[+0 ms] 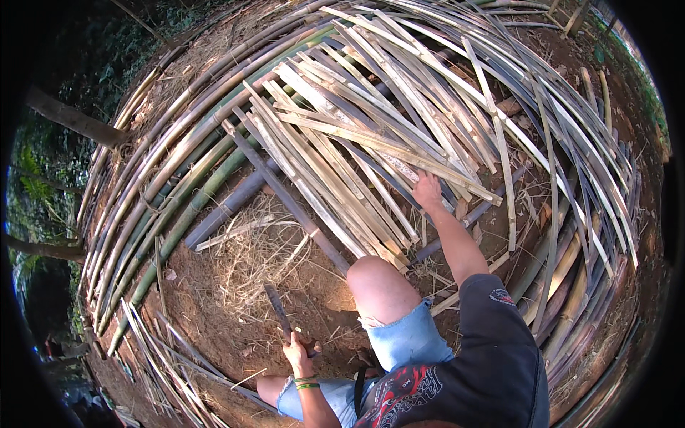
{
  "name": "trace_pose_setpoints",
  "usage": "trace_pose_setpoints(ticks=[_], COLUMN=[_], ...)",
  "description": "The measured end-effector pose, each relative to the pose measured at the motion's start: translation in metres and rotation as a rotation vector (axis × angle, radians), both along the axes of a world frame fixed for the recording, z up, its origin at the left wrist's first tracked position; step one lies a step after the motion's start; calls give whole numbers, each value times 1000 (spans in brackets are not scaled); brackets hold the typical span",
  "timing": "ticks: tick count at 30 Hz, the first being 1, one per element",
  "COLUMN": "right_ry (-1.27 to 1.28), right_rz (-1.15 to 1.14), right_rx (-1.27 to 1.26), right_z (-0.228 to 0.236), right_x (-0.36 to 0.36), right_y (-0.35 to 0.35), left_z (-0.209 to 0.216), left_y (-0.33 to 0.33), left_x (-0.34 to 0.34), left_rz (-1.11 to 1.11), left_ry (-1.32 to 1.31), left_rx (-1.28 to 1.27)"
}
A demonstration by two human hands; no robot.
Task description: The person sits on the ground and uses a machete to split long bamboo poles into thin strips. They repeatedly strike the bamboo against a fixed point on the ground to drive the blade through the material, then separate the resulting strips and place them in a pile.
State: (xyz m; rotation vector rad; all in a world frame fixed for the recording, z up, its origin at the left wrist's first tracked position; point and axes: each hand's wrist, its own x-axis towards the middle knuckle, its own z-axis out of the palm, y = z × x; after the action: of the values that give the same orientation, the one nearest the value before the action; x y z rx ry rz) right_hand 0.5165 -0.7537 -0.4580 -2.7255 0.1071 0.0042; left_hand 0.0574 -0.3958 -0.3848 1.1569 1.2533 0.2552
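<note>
My left hand point(300, 354) is low, beside my bent leg, closed round the handle of a machete point(276, 305). Its dark blade points away from me over the bare soil. Out to the right, my right arm stretches forward, and my right hand point(427, 191) is closed on a split bamboo strip point(399, 168) near its close end. The fingertips are partly hidden among the strips. Another pale strip point(357, 135) crosses the pile slantwise beside that hand. Many more split strips point(325, 182) lie side by side, resting across dark bamboo poles.
Long whole bamboo poles point(203, 175) curve along the left and far side. More strips and poles point(571, 285) are heaped at the right. A thick dark pole point(232, 207) lies beneath the pile. Shavings point(260, 260) cover soil ahead of my knee. Thin slats point(160, 357) lie lower left.
</note>
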Motion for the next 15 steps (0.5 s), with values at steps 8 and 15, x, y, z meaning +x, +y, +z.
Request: trace_pose_setpoints(ticks=[8, 15], right_ry=[281, -225], right_rz=[212, 48], right_rx=[-23, -185], right_z=[8, -7], right_x=[-5, 4], right_y=[-57, -84], left_z=[4, 19], left_y=[-3, -3], left_x=[6, 20], left_rz=[33, -23], left_ry=[61, 118], left_rx=[17, 44])
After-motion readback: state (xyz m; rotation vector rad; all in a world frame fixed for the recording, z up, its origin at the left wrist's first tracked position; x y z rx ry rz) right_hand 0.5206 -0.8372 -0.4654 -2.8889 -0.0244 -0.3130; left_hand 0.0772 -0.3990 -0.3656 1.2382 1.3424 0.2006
